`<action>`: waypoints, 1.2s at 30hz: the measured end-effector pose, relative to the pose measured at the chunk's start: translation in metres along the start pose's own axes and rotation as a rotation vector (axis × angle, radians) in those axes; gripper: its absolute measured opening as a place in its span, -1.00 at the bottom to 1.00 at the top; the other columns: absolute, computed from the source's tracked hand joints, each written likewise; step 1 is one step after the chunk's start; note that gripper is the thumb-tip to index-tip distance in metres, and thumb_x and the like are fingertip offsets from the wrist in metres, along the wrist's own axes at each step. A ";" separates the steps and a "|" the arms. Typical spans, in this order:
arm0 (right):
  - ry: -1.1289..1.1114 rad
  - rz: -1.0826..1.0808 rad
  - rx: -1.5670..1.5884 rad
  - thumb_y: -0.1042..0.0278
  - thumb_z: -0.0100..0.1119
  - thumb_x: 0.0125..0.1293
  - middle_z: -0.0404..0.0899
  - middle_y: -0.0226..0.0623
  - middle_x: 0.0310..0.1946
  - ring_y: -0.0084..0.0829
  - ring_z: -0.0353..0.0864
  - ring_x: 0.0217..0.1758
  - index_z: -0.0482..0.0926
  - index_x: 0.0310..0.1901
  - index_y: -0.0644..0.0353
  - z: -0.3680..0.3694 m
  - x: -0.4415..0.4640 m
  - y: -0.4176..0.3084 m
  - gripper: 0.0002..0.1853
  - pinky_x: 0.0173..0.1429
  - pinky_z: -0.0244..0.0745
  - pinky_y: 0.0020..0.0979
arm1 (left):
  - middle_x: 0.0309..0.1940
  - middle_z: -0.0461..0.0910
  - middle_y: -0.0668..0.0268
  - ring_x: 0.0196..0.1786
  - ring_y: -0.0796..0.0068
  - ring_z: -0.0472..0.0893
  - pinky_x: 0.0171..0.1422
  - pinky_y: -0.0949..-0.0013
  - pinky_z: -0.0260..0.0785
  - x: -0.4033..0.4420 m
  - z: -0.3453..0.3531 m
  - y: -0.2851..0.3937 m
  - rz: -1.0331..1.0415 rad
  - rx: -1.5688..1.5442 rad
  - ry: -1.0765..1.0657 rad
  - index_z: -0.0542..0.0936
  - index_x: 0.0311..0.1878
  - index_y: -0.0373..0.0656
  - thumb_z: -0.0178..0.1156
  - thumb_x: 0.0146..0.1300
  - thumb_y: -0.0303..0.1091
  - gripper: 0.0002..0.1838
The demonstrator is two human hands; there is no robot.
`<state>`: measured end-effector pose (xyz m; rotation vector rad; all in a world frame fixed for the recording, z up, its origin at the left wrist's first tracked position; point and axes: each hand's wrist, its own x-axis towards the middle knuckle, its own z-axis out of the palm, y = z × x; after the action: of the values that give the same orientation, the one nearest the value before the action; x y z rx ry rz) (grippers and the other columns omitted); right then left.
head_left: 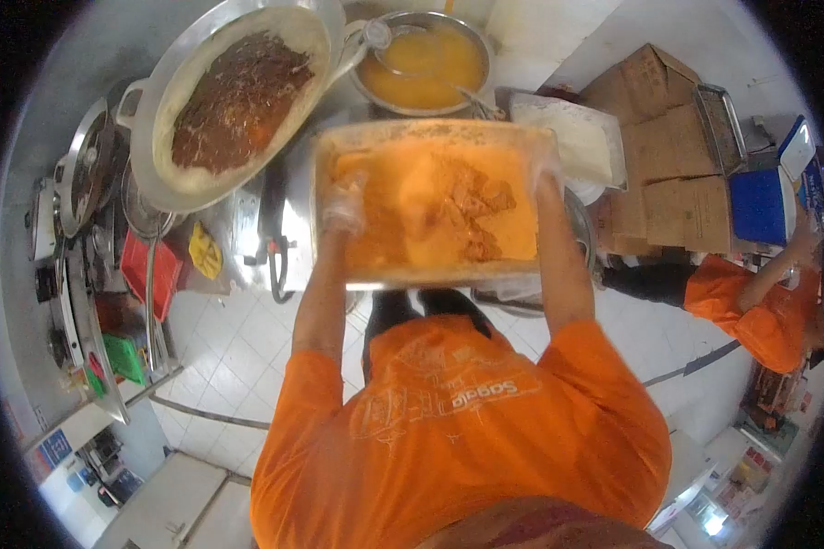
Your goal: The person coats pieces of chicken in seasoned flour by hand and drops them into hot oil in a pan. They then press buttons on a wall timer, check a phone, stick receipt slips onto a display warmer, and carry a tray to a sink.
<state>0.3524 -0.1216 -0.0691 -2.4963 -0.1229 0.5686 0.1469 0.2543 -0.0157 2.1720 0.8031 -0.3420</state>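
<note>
A large rectangular tray [435, 276] lies in front of me, with orange powdery coating spread inside. Several coated, lumpy pieces [476, 210] sit right of the middle; I cannot make out what food they are. Motion smears the centre of the tray's contents. My left hand [345, 206], in a clear plastic glove, is over the left side of the tray, just inside its wall, with its fingers blurred. At the right rim, my right hand [547, 169] grips the tray; it also looks gloved, and its fingers are partly smeared.
A big wok [142, 151] of browned, frothy food stands at upper left. Behind the tray is a bowl [357, 87] of yellow liquid with a ladle. A white-filled tray [572, 137], cardboard boxes [677, 137] and a blue cooler [760, 206] are rightward. Another person [751, 302] in orange stands far right.
</note>
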 end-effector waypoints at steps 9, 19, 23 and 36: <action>-0.147 0.516 -0.003 0.08 -0.15 0.38 0.52 -0.15 -0.01 -0.26 0.51 0.05 0.46 0.06 0.19 0.072 -0.058 -0.123 -0.59 0.11 0.41 -0.27 | -0.50 0.59 0.28 -0.47 0.43 0.54 -0.39 0.33 0.37 0.079 0.185 0.017 0.873 1.248 0.552 0.46 0.21 -0.07 0.03 0.34 -0.04 -0.53; 0.092 -0.154 -0.245 0.14 -0.11 0.39 0.40 -0.16 0.23 -0.26 0.39 0.24 0.41 0.21 0.15 0.129 -0.117 -0.022 -0.56 0.33 0.26 -0.31 | 0.00 0.56 -0.05 0.12 0.07 0.53 0.24 0.13 0.28 -0.008 0.079 0.026 0.708 0.477 -0.330 0.51 0.11 -0.22 -0.09 0.38 0.02 -0.48; -0.195 -0.293 0.152 0.01 -0.12 0.40 0.44 -0.09 0.18 -0.16 0.45 0.15 0.43 0.20 0.12 0.151 -0.089 0.002 -0.52 0.26 0.33 -0.24 | -0.04 0.58 0.03 0.00 0.12 0.56 0.12 0.17 0.36 -0.001 0.088 0.058 0.469 0.333 -0.403 0.40 0.24 -0.12 -0.14 0.39 -0.09 -0.54; -0.176 0.158 0.647 0.06 0.02 0.32 0.45 -0.33 0.14 -0.44 0.37 0.17 0.40 0.21 0.09 0.119 -0.142 -0.006 -0.52 0.20 0.29 -0.34 | 0.15 0.51 0.17 0.14 0.34 0.50 0.24 0.28 0.31 -0.027 0.092 0.061 0.785 0.458 -0.379 0.34 0.31 -0.14 -0.17 0.42 -0.23 -0.55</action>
<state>0.1742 -0.0850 -0.1022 -1.8355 0.1706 0.7534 0.1671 0.1436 -0.0279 2.5228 -0.3896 -0.5316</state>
